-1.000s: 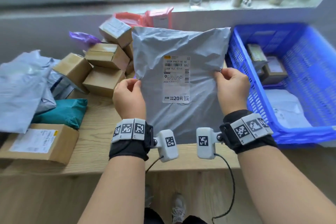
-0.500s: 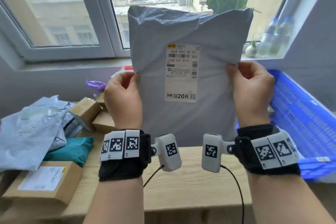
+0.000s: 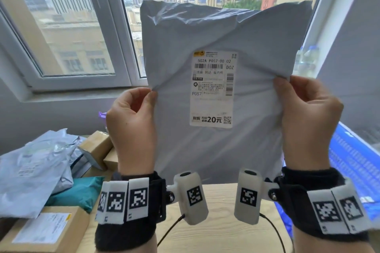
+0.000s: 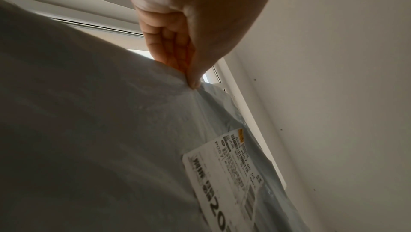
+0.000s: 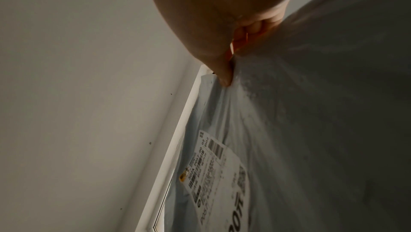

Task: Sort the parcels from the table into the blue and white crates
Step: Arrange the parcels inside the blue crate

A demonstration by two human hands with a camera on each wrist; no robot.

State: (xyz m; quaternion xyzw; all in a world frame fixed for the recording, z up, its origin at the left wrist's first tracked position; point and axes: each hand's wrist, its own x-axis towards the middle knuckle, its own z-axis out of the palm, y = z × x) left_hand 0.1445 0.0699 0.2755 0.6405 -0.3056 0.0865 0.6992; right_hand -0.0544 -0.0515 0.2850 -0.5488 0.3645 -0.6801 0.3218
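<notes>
A grey plastic mailer parcel (image 3: pixel 222 33) with a white shipping label (image 3: pixel 213 88) is held upright in the air in front of the window. My left hand (image 3: pixel 153 93) pinches its left edge and my right hand (image 3: pixel 275 82) pinches its right edge, both about halfway up. The left wrist view shows thumb and fingers of the left hand (image 4: pixel 189 75) nipping the grey mailer (image 4: pixel 89 130). In the right wrist view the right hand (image 5: pixel 229 75) pinches the same mailer (image 5: pixel 311 130). The blue crate (image 3: pixel 353 162) shows at the right edge, mostly hidden.
On the wooden table (image 3: pixel 222 207) at the left lie a crumpled grey mailer (image 3: pixel 33 172), a teal parcel (image 3: pixel 82 193), a labelled cardboard box (image 3: pixel 45 230) and small cardboard boxes (image 3: pixel 96 148). The window frame (image 3: pixel 82 82) and sill stand behind.
Both hands have lifted the grey mailer from low over the table up to window height, and my view has tilted upward with it. The grip on both edges is unchanged.
</notes>
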